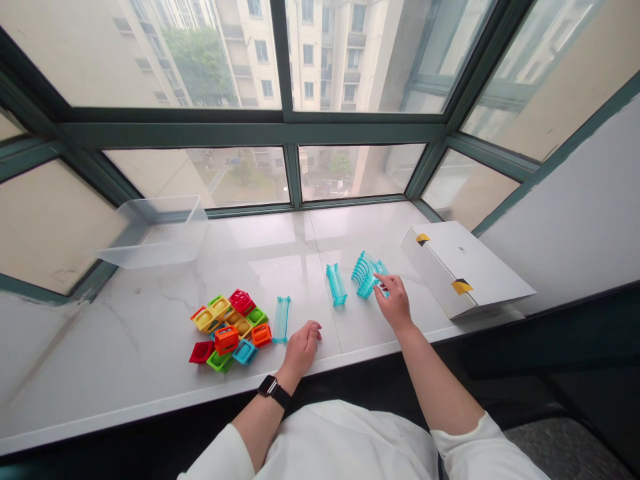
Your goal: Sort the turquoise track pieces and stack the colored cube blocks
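My right hand [394,301] is at the near right side of a cluster of clear turquoise curved plastic pieces [363,270], thumb and forefinger closed on the edge of one. Just left of the cluster lies a clear turquoise channel-shaped piece [337,285]. My left hand [302,347] rests near the front edge of the white sill, fingers curled in, with nothing visible in them. A flat clear turquoise piece [282,320] lies beside it. Further left is a heap of red, yellow, green, orange and blue plastic blocks [227,339].
A clear plastic bin [175,250] stands at the back left of the marble-patterned sill [150,360]. On the right sits a white box [467,260] with yellow-and-black tabs. Windows with dark green frames [260,135] close off the back and sides.
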